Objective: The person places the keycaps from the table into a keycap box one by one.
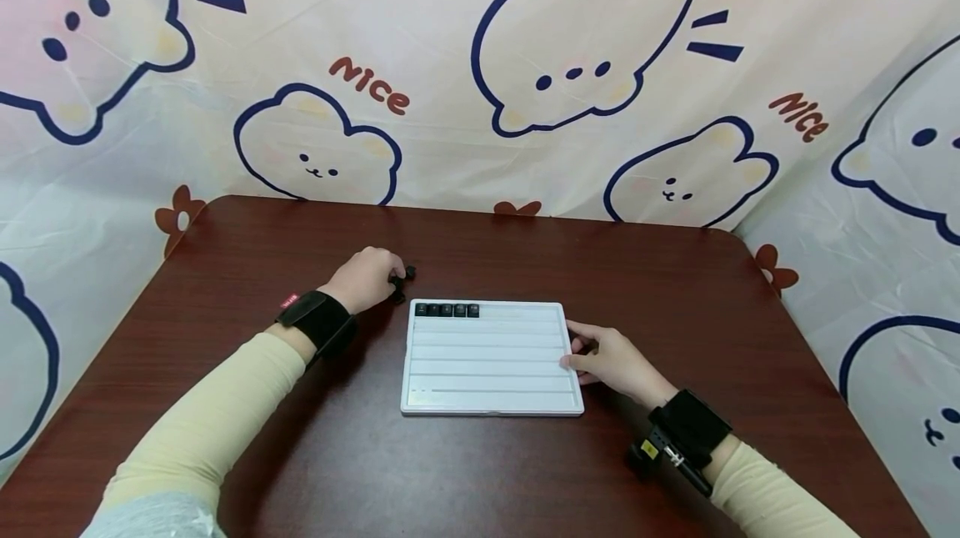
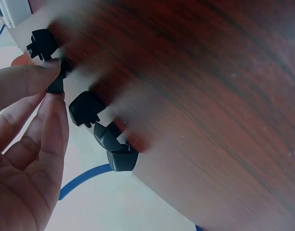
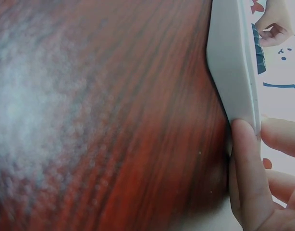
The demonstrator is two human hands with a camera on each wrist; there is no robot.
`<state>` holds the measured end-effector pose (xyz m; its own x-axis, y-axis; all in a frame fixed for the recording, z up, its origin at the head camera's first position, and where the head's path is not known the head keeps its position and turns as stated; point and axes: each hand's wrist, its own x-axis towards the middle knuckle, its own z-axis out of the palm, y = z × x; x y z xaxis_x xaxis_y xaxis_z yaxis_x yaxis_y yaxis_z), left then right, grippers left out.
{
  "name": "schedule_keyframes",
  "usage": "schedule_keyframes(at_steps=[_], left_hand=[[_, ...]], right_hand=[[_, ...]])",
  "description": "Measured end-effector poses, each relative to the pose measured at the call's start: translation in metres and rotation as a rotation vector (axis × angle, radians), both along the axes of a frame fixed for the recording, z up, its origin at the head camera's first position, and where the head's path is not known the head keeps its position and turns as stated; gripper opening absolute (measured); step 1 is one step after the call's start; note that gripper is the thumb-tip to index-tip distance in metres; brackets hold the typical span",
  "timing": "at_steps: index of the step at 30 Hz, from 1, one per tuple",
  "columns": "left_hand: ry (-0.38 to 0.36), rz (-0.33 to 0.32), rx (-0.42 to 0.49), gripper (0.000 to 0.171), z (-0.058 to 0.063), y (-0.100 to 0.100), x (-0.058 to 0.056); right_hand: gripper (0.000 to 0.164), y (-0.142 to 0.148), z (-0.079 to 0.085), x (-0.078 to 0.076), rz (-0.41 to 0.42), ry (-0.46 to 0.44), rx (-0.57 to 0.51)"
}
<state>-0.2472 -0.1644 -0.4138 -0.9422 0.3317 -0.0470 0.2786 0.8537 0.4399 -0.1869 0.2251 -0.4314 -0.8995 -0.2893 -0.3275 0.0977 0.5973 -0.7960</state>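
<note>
In the left wrist view, my left hand (image 2: pixel 30 139) pinches a black keycap (image 2: pixel 55 85) between thumb and fingertips. Around it on the table lie several loose black keycaps (image 2: pixel 86 107), some touching one another. The head view puts this hand left of the top corner of a white ridged tray (image 1: pixel 487 361). A row of several black keycaps (image 1: pixel 447 310) sits along the tray's top groove, starting at the left. My right hand (image 1: pixel 611 361) grips the tray's right edge, thumb on the rim; the right wrist view shows its fingers along the tray's side.
The brown wooden table (image 1: pixel 495 480) bears the tray near its middle. Behind and beside it hangs a pale curtain (image 1: pixel 442 12) printed with cartoon bears. Black straps with devices circle both wrists.
</note>
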Motion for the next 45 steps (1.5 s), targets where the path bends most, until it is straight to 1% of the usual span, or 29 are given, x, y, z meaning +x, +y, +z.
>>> schedule_keyframes(at_steps=[11, 15, 21, 24, 27, 29, 35, 39, 45], left_hand=[[0.019, -0.008, 0.009, 0.02, 0.001, 0.0, 0.0], [0.023, -0.008, 0.01, 0.02, 0.002, -0.001, 0.002], [0.054, -0.019, 0.02, 0.019, 0.005, -0.003, 0.005], [0.055, -0.006, 0.029, 0.02, 0.007, -0.002, 0.007], [0.047, 0.005, 0.04, 0.021, 0.009, 0.0, 0.009], [0.049, 0.002, 0.045, 0.021, 0.01, 0.002, 0.01], [0.084, -0.021, 0.051, 0.019, 0.013, 0.007, 0.013], [0.105, -0.05, 0.057, 0.019, 0.015, 0.011, 0.015], [0.129, -0.094, 0.057, 0.018, 0.021, 0.019, 0.019]], right_hand=[[0.068, 0.001, -0.002, 0.0, -0.002, -0.001, 0.0], [0.068, 0.001, -0.003, 0.001, -0.001, -0.003, -0.004], [0.069, 0.001, -0.002, 0.001, 0.005, 0.005, -0.007], [0.069, 0.001, -0.003, 0.0, 0.009, 0.007, -0.008], [0.067, 0.001, -0.003, 0.0, -0.003, 0.001, -0.011], [0.067, 0.0, -0.003, -0.001, 0.001, 0.002, -0.008], [0.068, 0.001, -0.002, 0.0, 0.009, 0.006, -0.008], [0.069, 0.001, -0.001, 0.0, 0.015, 0.009, -0.006], [0.068, 0.0, 0.0, 0.0, 0.005, 0.003, -0.008]])
